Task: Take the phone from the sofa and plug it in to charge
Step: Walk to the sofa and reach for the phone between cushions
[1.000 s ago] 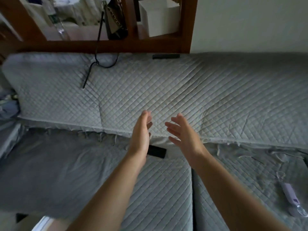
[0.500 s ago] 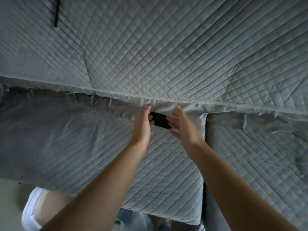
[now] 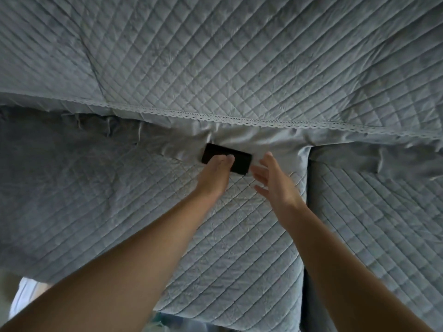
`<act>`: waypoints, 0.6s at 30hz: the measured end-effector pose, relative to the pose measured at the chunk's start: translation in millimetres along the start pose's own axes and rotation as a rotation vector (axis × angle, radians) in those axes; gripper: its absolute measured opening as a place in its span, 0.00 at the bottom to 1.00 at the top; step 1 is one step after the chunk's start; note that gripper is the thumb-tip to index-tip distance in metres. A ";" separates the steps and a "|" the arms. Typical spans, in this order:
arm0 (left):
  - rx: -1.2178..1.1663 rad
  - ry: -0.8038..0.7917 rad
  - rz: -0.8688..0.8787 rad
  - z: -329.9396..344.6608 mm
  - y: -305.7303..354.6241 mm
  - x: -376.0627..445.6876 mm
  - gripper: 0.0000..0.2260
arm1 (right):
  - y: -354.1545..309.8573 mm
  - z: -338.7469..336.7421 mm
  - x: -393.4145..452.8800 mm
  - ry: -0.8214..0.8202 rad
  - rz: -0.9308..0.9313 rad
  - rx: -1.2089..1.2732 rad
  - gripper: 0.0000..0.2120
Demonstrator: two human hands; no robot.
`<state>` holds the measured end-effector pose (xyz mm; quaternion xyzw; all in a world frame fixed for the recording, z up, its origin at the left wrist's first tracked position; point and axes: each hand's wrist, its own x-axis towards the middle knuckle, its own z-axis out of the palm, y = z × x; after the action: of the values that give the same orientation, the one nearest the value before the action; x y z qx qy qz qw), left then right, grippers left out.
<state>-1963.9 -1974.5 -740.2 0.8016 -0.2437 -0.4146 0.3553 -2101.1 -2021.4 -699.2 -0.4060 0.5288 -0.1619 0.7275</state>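
two hands over sofa [image 3: 239, 224], left hand [image 3: 215, 174] fingers together on phone [image 3: 241, 161], right hand [image 3: 275, 185] fingers spread, empty

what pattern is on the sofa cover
Grey diamond quilting on the sofa cover, with a lace-trimmed edge; clearest in the head view.

Both arms reach forward; left hand [image 3: 213, 174] flat, right hand [image 3: 275, 182] fingers spread.

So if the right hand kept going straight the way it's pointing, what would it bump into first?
Probably the phone: the right hand is open, fingers aimed at its near end. Depth is unclear, so it might touch the sofa fabric first.
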 end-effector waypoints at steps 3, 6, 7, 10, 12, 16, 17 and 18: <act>0.341 -0.029 0.094 10.0 -11.0 29.4 0.24 | 0.0 -5.9 15.1 0.031 -0.025 -0.006 0.25; 0.589 -0.078 0.213 17.2 -14.4 56.0 0.26 | 0.3 -13.4 27.4 0.034 -0.055 0.062 0.15; 0.664 -0.102 0.244 19.4 -14.4 64.7 0.26 | 0.5 -15.6 30.9 0.037 -0.057 0.079 0.13; 0.924 -0.187 0.332 26.0 -17.1 87.7 0.27 | 2.6 -21.3 39.6 0.037 -0.063 0.097 0.14; 1.140 -0.252 0.373 30.8 -18.7 99.9 0.29 | 4.1 -24.4 44.4 0.030 -0.057 0.098 0.15; 1.315 -0.289 0.384 39.9 -18.3 114.9 0.30 | 2.1 -32.0 55.1 0.030 -0.044 0.103 0.17; 1.329 -0.282 0.384 41.6 -17.5 117.3 0.30 | 1.6 -34.3 57.6 0.037 -0.041 0.116 0.18; 1.349 -0.273 0.393 43.1 -16.8 119.5 0.30 | 1.3 -36.4 59.9 0.042 -0.038 0.127 0.18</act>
<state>-1934.1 -2061.7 -829.4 0.7288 -0.6291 -0.1985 -0.1832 -2110.9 -2075.7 -742.5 -0.3655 0.5247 -0.2176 0.7374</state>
